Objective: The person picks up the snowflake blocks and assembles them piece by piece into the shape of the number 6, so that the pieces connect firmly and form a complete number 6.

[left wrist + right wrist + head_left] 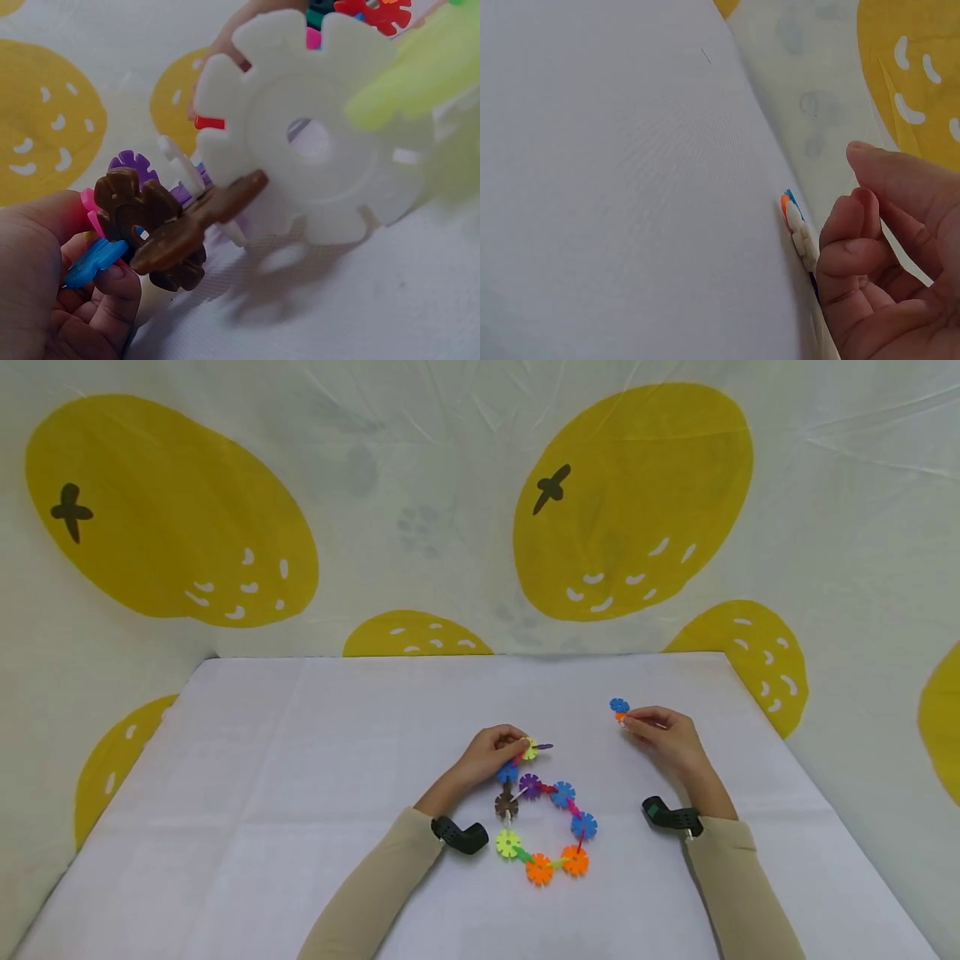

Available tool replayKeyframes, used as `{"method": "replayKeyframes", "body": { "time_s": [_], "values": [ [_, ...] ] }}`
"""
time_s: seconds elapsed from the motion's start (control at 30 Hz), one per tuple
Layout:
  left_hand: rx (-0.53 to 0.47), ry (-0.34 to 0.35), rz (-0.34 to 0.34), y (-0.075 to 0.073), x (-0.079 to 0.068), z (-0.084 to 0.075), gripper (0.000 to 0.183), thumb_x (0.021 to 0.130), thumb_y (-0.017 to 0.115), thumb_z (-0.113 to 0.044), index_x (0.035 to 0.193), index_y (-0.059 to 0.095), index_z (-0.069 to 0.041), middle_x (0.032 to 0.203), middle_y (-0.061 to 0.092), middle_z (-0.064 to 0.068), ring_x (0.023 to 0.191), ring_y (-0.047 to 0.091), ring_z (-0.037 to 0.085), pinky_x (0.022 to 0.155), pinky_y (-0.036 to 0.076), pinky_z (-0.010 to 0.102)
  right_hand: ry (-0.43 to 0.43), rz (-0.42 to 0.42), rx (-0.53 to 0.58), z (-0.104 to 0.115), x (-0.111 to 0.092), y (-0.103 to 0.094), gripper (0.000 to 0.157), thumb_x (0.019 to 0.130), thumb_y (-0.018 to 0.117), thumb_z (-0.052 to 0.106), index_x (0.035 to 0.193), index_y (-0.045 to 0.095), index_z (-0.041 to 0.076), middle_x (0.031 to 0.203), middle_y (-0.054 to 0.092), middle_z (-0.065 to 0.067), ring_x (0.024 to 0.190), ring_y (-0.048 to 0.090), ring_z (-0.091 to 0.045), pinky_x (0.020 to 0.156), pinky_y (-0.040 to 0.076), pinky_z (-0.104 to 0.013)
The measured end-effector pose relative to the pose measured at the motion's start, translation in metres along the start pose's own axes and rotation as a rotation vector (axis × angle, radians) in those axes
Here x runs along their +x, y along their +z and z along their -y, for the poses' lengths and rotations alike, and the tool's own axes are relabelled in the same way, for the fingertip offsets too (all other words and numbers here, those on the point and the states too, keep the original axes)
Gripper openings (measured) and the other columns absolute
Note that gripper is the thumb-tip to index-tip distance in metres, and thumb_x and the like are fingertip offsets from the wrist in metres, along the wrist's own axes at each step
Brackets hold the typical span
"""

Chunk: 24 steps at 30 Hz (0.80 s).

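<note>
Left hand [491,756]: grasping, thumb and fingers pinched on one end of a chain of toy discs [562,794]; the exact contact is partly covered by the fingers. At that end, a yellow-green disc [530,748] shows past the fingertips. The rest of the chain makes a rough ring on the tabletop [337,760], between the hands. In the left wrist view a white disc [255,135] fills much of the foreground; yellow-green blur beside it, red piece at top cut off.

Right hand [671,743]: fingers loosely bent, nothing seen held. Just beyond the fingertips, a blue disc [619,705], an orange disc [620,717] and white pieces [802,244], partly hidden by fingers; contact cannot be told.

Farther out: fruit-print cloth [637,502], cut off at frame edges.
</note>
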State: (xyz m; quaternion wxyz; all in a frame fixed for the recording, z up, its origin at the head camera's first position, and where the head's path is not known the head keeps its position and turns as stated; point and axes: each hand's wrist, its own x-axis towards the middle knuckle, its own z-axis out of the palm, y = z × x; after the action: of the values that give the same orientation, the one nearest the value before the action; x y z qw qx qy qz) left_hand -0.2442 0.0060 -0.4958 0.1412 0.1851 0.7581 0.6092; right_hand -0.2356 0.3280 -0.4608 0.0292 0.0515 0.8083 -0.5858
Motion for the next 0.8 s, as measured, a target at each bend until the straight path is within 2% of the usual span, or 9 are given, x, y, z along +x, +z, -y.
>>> {"method": "replayKeyframes", "body": {
  "time_s": [0.17,0.33,0.53,0.8],
  "values": [
    [-0.006,-0.003,0.0,0.0,0.001,0.001,0.025,0.097,0.061,-0.019,0.108,0.068,0.002,0.081,0.06,-0.002,0.066,0.049,0.007,0.062,0.041,0.02,0.09,-0.046,0.014,-0.004,0.001,-0.002,0.053,0.09,0.071,0.028,0.129,0.054,-0.004,0.091,0.059,0.013,0.08,0.059,0.0,0.075,0.051,-0.013],
    [0.006,0.027,0.0,-0.001,0.0,0.002,0.024,0.097,0.062,-0.019,0.107,0.068,0.002,0.08,0.061,-0.001,0.065,0.049,0.006,0.06,0.041,0.02,0.174,-0.129,-0.023,-0.006,0.005,0.002,0.052,0.092,0.07,0.024,0.136,0.053,0.003,0.092,0.053,0.004,0.076,0.053,-0.006,0.069,0.049,-0.013],
    [0.018,0.038,0.007,-0.001,0.0,0.002,0.023,0.097,0.061,-0.018,0.107,0.068,0.002,0.082,0.063,-0.001,0.066,0.05,0.005,0.062,0.042,0.019,0.231,-0.165,-0.074,-0.004,0.006,0.006,0.053,0.092,0.068,0.019,0.14,0.051,0.004,0.094,0.049,0.0,0.074,0.051,-0.007,0.065,0.047,-0.014],
    [0.025,0.037,0.003,0.0,-0.001,0.003,0.025,0.097,0.061,-0.018,0.108,0.067,0.002,0.085,0.064,0.003,0.067,0.05,0.005,0.063,0.042,0.02,0.267,-0.182,-0.09,-0.005,0.007,0.007,0.053,0.091,0.069,0.018,0.138,0.049,0.005,0.107,0.044,-0.005,0.093,0.046,-0.017,0.068,0.048,-0.012]
  ]
}}
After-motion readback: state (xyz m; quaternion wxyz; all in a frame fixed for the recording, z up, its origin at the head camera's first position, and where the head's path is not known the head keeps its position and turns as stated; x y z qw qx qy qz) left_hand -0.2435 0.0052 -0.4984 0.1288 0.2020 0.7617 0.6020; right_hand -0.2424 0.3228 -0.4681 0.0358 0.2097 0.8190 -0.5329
